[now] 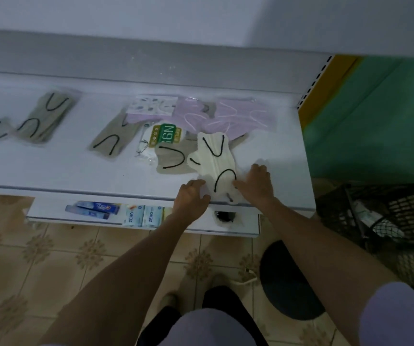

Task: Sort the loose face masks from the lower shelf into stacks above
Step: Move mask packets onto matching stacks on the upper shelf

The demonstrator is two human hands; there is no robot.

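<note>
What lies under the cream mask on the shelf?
Under the cream mask, a beige mask pokes out left, a beige tip upper right; the rest is covered.

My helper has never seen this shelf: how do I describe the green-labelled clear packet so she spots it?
On the white upper shelf, find the heap of masks near its right end. The green-labelled clear packet lies in front of the lilac masks, behind an olive mask with black loops. It alone bears a printed label.
</note>
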